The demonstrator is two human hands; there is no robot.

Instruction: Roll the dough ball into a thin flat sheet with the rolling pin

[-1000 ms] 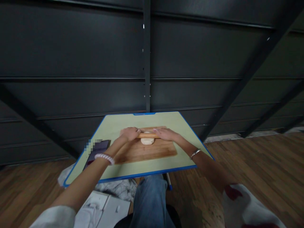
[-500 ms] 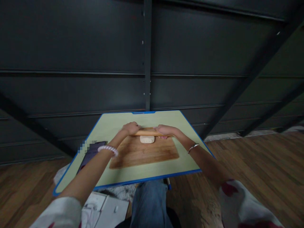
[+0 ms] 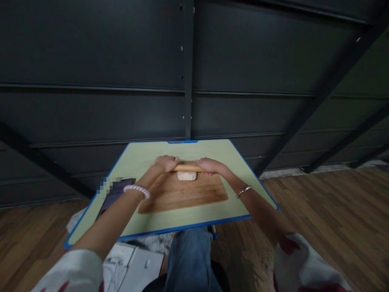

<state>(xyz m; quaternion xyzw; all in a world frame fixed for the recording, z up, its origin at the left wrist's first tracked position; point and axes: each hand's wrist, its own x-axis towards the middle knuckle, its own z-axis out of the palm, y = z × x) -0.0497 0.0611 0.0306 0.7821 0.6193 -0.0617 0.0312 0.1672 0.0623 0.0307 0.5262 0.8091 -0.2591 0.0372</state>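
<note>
A wooden rolling pin (image 3: 187, 167) lies crosswise over the far part of a brown wooden board (image 3: 185, 194). My left hand (image 3: 166, 163) is closed around its left end, and my right hand (image 3: 209, 165) grips the right end. Under and just in front of the pin sits a small pale slab of dough (image 3: 187, 175), its near side showing and its far side hidden by the pin. Something pinkish shows below my right hand; whether it is fingertips or another thing is unclear.
The board rests on a pale green folding table (image 3: 182, 221) with blue edging. A dark flat object (image 3: 117, 194), partly pixelated, lies by my left forearm. White boxes (image 3: 141, 267) are on the floor beside my knees. A dark panelled wall (image 3: 136, 117) rises behind the table.
Both hands still hold the rolling pin over the dough, with only a slight shift along it. The whole view has moved a little as the head tilted.
</note>
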